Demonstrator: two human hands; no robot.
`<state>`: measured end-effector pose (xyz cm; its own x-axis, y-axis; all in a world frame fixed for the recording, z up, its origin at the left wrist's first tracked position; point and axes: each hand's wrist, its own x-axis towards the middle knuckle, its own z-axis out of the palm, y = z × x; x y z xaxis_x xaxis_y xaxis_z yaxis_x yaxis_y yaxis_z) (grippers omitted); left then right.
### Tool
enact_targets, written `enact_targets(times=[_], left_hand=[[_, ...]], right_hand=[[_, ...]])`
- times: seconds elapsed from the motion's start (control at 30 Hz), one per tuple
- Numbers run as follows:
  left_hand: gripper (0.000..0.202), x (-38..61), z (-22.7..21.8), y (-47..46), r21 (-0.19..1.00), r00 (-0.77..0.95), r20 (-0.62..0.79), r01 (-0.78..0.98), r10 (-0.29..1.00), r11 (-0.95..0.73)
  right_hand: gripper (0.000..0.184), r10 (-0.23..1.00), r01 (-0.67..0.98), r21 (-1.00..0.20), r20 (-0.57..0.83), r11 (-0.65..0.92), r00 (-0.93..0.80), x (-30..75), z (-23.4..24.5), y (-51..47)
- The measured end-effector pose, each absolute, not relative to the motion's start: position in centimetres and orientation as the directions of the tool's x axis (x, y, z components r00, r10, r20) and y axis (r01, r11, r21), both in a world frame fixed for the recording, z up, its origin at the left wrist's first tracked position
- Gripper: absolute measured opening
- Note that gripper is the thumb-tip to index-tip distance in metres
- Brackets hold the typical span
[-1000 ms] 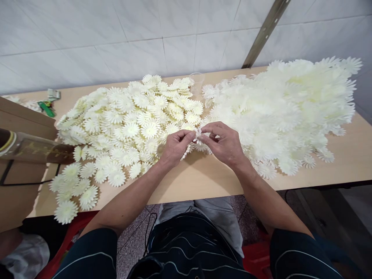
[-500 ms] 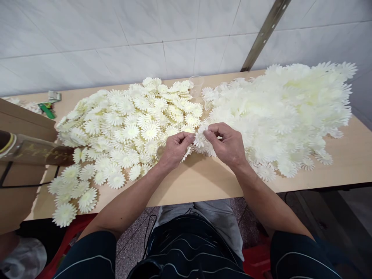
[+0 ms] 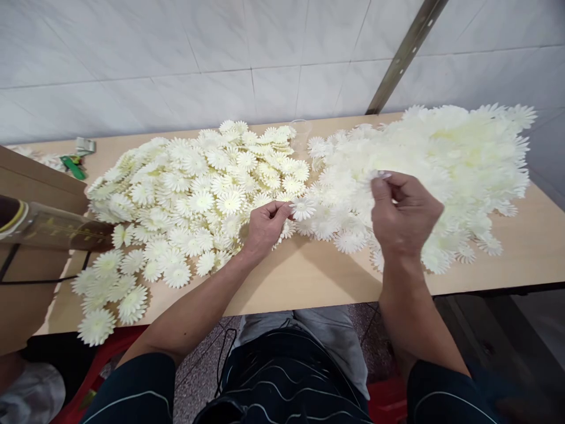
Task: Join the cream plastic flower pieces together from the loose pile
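Between thumb and forefinger, my left hand (image 3: 266, 228) pinches the edge of a white artificial flower (image 3: 303, 208) in the middle of the table. My right hand (image 3: 405, 211) is raised over the right-hand heap, its fingers closed in a pinch. A small whitish bit (image 3: 383, 174) shows at its fingertips, perhaps a petal edge; I cannot make out what it is. To the left spreads a pile of cream flowers with yellowish centres (image 3: 198, 200). On the right lies a larger heap of paler, thinner-looking flower pieces (image 3: 445, 171).
A clear plastic cup (image 3: 300, 131) stands behind the piles, near the tiled wall. At the left are a cardboard box (image 3: 39, 176), a brownish cylinder (image 3: 57, 227) and a green tool (image 3: 73, 167). A metal post (image 3: 404, 59) rises behind the table (image 3: 326, 288).
My right hand has moved away from the left, to the right and slightly up, over the right-hand heap. My left hand stays in place, holding the flower.
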<state>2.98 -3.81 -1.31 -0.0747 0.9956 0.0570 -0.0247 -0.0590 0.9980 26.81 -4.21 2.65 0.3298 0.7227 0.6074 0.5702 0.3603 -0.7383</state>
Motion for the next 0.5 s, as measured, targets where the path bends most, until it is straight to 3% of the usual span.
enact_targets(times=[0.07,0.17,0.27,0.37,0.5], left_hand=[[0.032,3.0,-1.4,-3.8,0.998,-0.081,0.062,-0.026,0.995,-0.065],[0.032,2.9,-1.5,-3.7,0.997,-0.079,0.069,-0.028,0.994,-0.071],[0.031,2.8,-1.4,-3.8,0.997,-0.065,0.071,-0.013,0.995,-0.072],[0.030,3.0,-1.3,-3.9,0.995,-0.033,0.097,0.001,0.995,-0.097],[0.031,3.3,-1.2,-4.4,0.982,0.045,0.183,0.029,0.982,-0.184]], right_hand=[[0.016,0.635,0.732,-0.616,0.697,0.290,0.334,28.8,3.4,-4.4],[0.028,0.638,0.836,-0.516,0.710,0.185,0.297,30.1,4.2,-4.9],[0.026,0.737,0.756,-0.602,0.629,0.259,0.248,28.4,4.3,-5.7],[0.041,0.923,0.602,-0.733,0.383,0.318,-0.022,25.3,4.0,-6.0],[0.045,0.957,0.595,-0.751,0.194,0.286,-0.215,23.0,3.3,-5.1]])
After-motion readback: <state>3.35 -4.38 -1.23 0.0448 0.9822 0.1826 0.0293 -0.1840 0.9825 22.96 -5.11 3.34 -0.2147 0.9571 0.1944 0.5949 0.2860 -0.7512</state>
